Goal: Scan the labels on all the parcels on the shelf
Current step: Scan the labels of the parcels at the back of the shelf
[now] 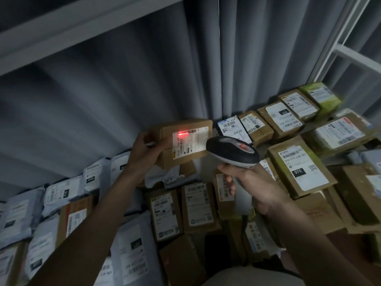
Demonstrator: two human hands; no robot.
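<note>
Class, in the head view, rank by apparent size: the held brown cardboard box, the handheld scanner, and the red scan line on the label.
1. Held brown cardboard box
2. Grey-and-black handheld scanner, nearer the camera, so true size unsure
3. Red scan line

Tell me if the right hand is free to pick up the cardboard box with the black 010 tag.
Probably not yet. The right hand grips the scanner, so its fingers are occupied. The 010 box lies uncovered just beside it, so nothing else seems to block the way.
</note>
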